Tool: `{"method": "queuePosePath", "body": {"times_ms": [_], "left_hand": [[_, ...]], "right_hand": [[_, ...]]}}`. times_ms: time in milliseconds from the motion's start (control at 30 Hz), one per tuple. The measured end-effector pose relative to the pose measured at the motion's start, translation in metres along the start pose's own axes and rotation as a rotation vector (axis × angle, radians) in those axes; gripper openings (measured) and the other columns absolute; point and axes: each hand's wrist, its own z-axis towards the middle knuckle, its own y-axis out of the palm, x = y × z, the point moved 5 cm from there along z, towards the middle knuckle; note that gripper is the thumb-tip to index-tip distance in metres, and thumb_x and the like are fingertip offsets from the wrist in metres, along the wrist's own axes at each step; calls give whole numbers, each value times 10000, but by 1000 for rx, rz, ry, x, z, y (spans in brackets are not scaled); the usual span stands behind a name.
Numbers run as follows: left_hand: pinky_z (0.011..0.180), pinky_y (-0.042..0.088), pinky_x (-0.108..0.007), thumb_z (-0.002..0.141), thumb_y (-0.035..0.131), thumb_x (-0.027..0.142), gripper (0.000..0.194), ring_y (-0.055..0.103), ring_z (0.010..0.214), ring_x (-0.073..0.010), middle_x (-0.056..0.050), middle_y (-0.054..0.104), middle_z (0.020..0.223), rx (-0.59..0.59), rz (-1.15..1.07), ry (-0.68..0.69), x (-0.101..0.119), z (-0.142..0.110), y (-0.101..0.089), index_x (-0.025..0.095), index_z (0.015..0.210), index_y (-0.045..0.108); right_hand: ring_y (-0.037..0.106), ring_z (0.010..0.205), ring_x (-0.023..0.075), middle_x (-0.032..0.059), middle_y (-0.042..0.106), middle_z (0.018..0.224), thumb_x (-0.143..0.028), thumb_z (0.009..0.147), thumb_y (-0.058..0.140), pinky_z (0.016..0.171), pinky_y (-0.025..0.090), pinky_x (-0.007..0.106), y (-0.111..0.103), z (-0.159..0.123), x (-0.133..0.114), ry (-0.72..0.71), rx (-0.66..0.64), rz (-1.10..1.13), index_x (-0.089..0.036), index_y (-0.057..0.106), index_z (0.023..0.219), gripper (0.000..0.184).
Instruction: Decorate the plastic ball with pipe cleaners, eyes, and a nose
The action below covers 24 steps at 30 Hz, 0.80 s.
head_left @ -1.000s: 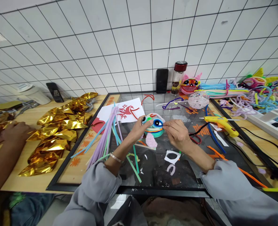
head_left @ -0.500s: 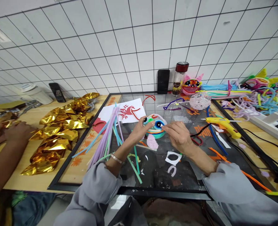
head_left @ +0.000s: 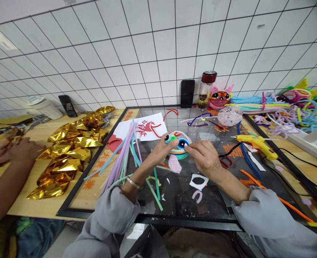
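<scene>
A small colourful pipe-cleaner figure (head_left: 178,152) with big blue eyes and a fuzzy pink tongue sits on the glass work mat (head_left: 220,206). My left hand (head_left: 162,148) grips its left side, fingers curled round it. My right hand (head_left: 205,157) pinches at its right eye with thumb and forefinger; what, if anything, lies in the pinch I cannot make out. White paper cut-outs (head_left: 198,181) lie just in front of my right wrist.
A bundle of pastel pipe cleaners (head_left: 123,154) lies left of the figure. A yellow glue gun (head_left: 255,141) rests to the right. Gold foil pieces (head_left: 67,150) cover the wooden table, where another person's hands (head_left: 10,152) work. A jar (head_left: 205,89), phone (head_left: 187,93) and finished figures stand by the wall.
My hands stay on the figure; the right fingertips have shifted slightly left onto the eye. The view has drifted a little.
</scene>
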Motion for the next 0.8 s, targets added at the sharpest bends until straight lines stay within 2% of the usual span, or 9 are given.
{"method": "queuePosePath", "body": {"times_ms": [133,333,467,600,800], "left_hand": [[1052,463,-419,793,712,588,800,617,1205,-295,-120,651,1328,-48,51,0,1,-2,2,210,1450,455],[1022,484,-427,826,666,591,794,629,1173,-298,-132,623,1375,-54,108,-10,5,-4,2,213,1481,423],[1005,488,-443,818,669,588,777,647,1111,-306,-124,643,1336,-36,176,-2,4,-5,2,222,1468,450],[1039,454,-480,809,664,617,808,629,1142,-340,-130,643,1322,-18,269,-16,4,-5,2,228,1480,440],[1004,474,-481,778,694,605,827,626,1128,-359,-139,654,1291,6,286,-46,8,-8,2,225,1473,456]], "right_hand": [[610,832,223,101,735,892,-55,939,481,716,453,368,-1,0,0,45,11,46,-187,682,1104,292],[651,824,241,99,725,891,-171,952,564,745,527,395,2,-6,9,273,41,209,-202,662,1213,280],[645,805,225,85,707,877,-198,956,587,722,538,371,2,-5,12,350,42,258,-215,698,1167,240],[642,778,207,64,687,834,-181,948,603,693,529,344,1,-2,11,378,43,276,-209,717,1119,207],[639,762,202,54,680,810,-179,943,612,694,519,347,2,-3,11,388,47,296,-210,731,1099,199]]}}
